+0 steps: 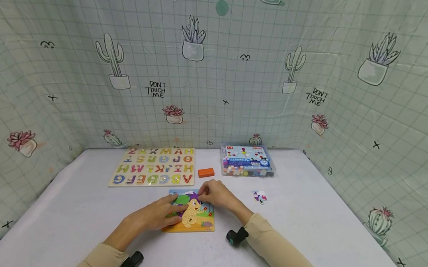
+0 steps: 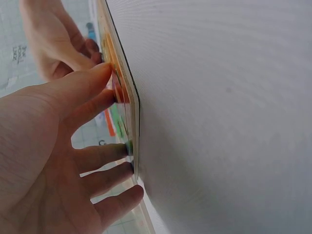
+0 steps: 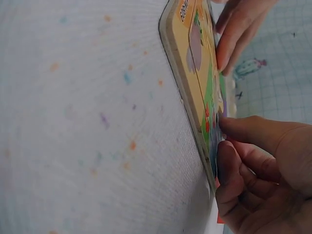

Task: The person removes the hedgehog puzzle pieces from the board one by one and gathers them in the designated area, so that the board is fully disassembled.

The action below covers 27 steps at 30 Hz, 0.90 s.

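Observation:
A wooden jigsaw puzzle (image 1: 190,219) with a hedgehog picture lies flat at the front middle of the table. My left hand (image 1: 159,212) rests on its left side, fingers spread and fairly straight; in the left wrist view the thumb and fingertips touch the board's face. At the upper right of the picture is my right hand (image 1: 216,193). Its thumb and curled index finger pinch a puzzle piece (image 3: 218,138) at the board's surface, mostly hidden by the fingers. One loose puzzle piece (image 1: 260,197) lies on the table to the right.
Behind the puzzle, a wooden alphabet board (image 1: 154,168) lies at the back left. An orange block (image 1: 206,173) sits beside it. At the back right is a clear plastic box (image 1: 247,160) of colourful parts. A patterned cloth (image 1: 211,78) hangs around the table.

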### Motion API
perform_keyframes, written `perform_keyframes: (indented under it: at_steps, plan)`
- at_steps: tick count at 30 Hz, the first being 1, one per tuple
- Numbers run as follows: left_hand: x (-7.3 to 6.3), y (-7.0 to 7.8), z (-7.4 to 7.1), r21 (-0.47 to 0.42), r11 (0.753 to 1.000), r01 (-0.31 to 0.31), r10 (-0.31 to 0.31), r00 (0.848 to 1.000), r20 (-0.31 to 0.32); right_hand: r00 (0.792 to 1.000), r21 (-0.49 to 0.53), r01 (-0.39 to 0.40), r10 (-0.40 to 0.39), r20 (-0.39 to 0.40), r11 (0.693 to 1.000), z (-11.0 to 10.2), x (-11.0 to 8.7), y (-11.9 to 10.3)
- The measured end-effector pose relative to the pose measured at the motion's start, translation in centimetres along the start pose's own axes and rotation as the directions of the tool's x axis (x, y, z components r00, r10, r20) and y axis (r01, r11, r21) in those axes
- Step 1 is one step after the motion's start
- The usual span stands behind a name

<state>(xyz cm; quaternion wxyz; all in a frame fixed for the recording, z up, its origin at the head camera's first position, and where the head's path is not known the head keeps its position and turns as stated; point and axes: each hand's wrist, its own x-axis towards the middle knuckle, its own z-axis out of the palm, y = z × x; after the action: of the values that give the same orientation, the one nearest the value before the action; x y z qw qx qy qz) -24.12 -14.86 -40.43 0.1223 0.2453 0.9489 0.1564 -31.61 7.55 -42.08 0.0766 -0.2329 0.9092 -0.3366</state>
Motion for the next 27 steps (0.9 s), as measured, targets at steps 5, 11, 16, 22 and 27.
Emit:
perform_keyframes:
  at_steps: [5, 11, 16, 22, 27]
  plan:
    - [0.01, 0.05, 0.0, 0.001, 1.0, 0.005, -0.005, 1.0, 0.005, 1.0, 0.032, -0.013, 0.013, -0.005, 0.999, -0.09, 0.04, -0.11]
    - [-0.04, 0.14, -0.03, 0.002, 1.0, 0.011, -0.011, 1.0, 0.001, 0.999, 0.046, -0.035, 0.036, -0.012, 0.998, -0.11, 0.09, -0.19]
    - [-0.15, 0.23, -0.07, 0.004, 1.0, 0.009, -0.009, 1.0, -0.01, 0.999, 0.047, -0.031, 0.032, -0.013, 0.998, -0.09, 0.15, -0.27]
    - [-0.09, 0.03, 0.05, 0.009, 1.0, 0.004, -0.004, 1.0, -0.009, 1.0, 0.012, -0.006, 0.007, -0.02, 1.0, 0.15, 0.28, -0.21]
    - [0.05, -0.17, 0.18, 0.024, 1.0, 0.001, -0.001, 1.0, 0.001, 1.0, 0.009, -0.008, 0.009, -0.025, 1.0, 0.23, 0.29, -0.19]
